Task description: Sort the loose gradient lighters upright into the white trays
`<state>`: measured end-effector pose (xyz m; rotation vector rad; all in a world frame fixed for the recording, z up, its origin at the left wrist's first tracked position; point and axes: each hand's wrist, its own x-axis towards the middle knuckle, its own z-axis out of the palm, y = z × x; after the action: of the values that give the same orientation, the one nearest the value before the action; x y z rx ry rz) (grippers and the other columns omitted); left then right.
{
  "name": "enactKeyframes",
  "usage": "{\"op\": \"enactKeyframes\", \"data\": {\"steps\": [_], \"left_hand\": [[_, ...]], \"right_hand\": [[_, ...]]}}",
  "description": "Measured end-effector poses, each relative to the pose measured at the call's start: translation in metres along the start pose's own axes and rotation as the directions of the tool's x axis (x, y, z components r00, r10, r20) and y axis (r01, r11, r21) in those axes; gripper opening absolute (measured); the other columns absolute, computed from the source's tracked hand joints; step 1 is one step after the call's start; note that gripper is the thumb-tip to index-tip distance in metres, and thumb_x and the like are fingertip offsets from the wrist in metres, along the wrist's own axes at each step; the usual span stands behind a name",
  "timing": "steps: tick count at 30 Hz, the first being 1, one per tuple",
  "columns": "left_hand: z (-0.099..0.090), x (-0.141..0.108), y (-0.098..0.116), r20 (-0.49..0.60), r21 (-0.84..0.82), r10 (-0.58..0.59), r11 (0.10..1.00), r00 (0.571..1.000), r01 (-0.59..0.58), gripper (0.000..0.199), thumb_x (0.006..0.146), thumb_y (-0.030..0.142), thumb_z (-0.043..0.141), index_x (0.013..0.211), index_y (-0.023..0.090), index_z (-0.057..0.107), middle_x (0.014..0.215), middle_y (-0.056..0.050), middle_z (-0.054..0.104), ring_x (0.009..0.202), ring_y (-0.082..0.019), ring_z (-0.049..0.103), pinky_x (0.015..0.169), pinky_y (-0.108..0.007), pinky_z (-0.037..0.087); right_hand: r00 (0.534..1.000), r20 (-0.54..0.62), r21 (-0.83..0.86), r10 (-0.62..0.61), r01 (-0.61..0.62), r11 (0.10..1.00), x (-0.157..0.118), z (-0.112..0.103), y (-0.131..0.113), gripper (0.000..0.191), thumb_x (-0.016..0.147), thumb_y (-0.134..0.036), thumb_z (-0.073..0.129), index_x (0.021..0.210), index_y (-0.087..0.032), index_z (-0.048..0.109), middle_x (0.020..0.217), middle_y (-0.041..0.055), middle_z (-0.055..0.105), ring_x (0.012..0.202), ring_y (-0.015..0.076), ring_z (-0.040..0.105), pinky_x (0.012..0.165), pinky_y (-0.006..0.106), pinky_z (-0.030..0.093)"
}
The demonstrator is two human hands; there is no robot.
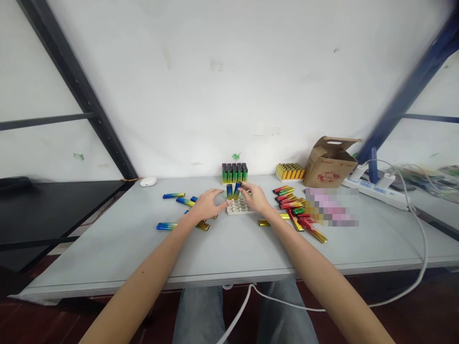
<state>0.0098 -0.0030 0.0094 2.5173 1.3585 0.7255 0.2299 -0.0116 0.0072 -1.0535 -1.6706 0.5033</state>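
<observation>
A: What was held by the right hand [255, 196]?
B: A tilted blue piece [236, 191] was pinched between its thumb and fingers, above the white tray [241, 207]. This tray was placed midway between the left and right edges of the desk [107, 253].
A: And the left hand [206, 203]?
B: Its thumb and forefinger were spread apart beside an upright blue piece [229, 192], at the left side of the tray. Whether this piece was touched cannot be told.
A: What else was seen on the desk?
B: Loose blue pieces [167, 226] were scattered toward the left edge, and red pieces [294, 205] were heaped toward the right edge. Along the back edge, green pieces [234, 175] and yellow pieces [290, 171] were stood in rows. Near the back right corner, a cardboard box [324, 174] was placed.
</observation>
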Motion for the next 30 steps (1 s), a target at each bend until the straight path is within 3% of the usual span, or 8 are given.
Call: {"op": "enactKeyframes", "data": {"steps": [3,6,9,12,18,21,26,30], "left_hand": [[-0.015,0.003,-0.005,-0.100,-0.006,-0.131,0.991,0.986,0.131,0.052,0.089,0.055,0.049,0.122,0.017,0.062,0.128,-0.010,0.063,0.119,-0.028,0.058,0.103,-0.038,0.044],[-0.029,0.004,-0.018,-0.173,0.087,-0.308,0.941,0.936,0.326,0.040,0.089,0.041,0.047,0.115,0.017,0.065,0.123,-0.009,0.066,0.117,-0.028,0.059,0.102,-0.037,0.044],[-0.038,0.004,-0.033,-0.109,0.224,-0.477,0.843,0.872,0.489,0.041,0.086,0.044,0.051,0.114,0.017,0.067,0.123,-0.013,0.065,0.117,-0.033,0.058,0.097,-0.041,0.046],[-0.045,0.003,-0.041,-0.053,0.298,-0.550,0.788,0.834,0.539,0.054,0.079,0.058,0.056,0.111,0.016,0.068,0.124,-0.016,0.065,0.117,-0.036,0.057,0.090,-0.041,0.048],[-0.060,-0.003,-0.038,0.039,0.354,-0.566,0.779,0.824,0.518,0.063,0.063,0.082,0.057,0.070,0.020,0.070,0.078,-0.013,0.072,0.087,-0.035,0.067,0.068,-0.038,0.048],[-0.058,-0.004,-0.038,0.090,0.324,-0.521,0.821,0.849,0.470,0.062,0.057,0.084,0.061,0.063,0.022,0.067,0.067,-0.010,0.070,0.078,-0.033,0.068,0.062,-0.035,0.046],[-0.040,0.001,-0.033,0.109,0.139,-0.333,0.938,0.936,0.317,0.061,0.056,0.074,0.070,0.090,0.023,0.072,0.102,-0.009,0.074,0.102,-0.032,0.066,0.079,-0.033,0.049],[-0.028,0.004,-0.025,0.054,0.000,-0.272,0.962,0.961,0.272,0.070,0.057,0.062,0.078,0.111,0.022,0.063,0.120,-0.010,0.069,0.113,-0.031,0.062,0.089,-0.036,0.049]], "right_hand": [[1.000,0.008,-0.194,-0.005,0.007,0.981,-0.002,-0.001,-0.001,0.011,0.088,-0.025,0.057,0.085,-0.025,0.068,0.080,0.0039,0.070,0.072,0.0213,0.058,0.069,0.029,0.039],[0.998,0.058,-0.416,0.022,0.004,0.909,-0.005,-0.001,-0.004,0.017,0.092,-0.025,0.050,0.086,-0.023,0.065,0.080,0.0059,0.068,0.072,0.0209,0.057,0.065,0.028,0.034],[0.993,0.101,-0.493,0.065,-0.007,0.870,-0.005,-0.002,-0.006,0.018,0.094,-0.025,0.046,0.091,-0.021,0.064,0.084,0.0066,0.070,0.074,0.0202,0.058,0.064,0.027,0.034],[0.992,0.104,-0.461,0.077,-0.020,0.887,-0.004,-0.002,-0.004,0.019,0.094,-0.026,0.047,0.097,-0.021,0.065,0.087,0.0055,0.071,0.075,0.0194,0.058,0.066,0.026,0.035],[0.995,0.093,-0.405,0.032,0.009,0.914,-0.001,0.002,0.003,0.021,0.094,-0.026,0.045,0.092,-0.021,0.065,0.077,0.0032,0.068,0.065,0.0178,0.053,0.063,0.027,0.034],[0.996,0.081,-0.394,0.022,0.012,0.919,0.001,0.004,0.005,0.021,0.094,-0.026,0.044,0.090,-0.021,0.064,0.074,0.0027,0.067,0.064,0.0178,0.053,0.063,0.027,0.034],[0.994,0.088,-0.328,0.067,-0.034,0.944,0.003,0.007,0.007,0.025,0.093,-0.025,0.046,0.110,-0.020,0.063,0.091,0.0071,0.073,0.077,0.0201,0.063,0.071,0.029,0.043],[0.982,0.128,-0.277,0.138,-0.098,0.956,0.001,0.010,0.007,0.041,0.091,-0.025,0.049,0.131,-0.016,0.052,0.110,0.0141,0.072,0.086,0.0227,0.067,0.081,0.035,0.049]]}}
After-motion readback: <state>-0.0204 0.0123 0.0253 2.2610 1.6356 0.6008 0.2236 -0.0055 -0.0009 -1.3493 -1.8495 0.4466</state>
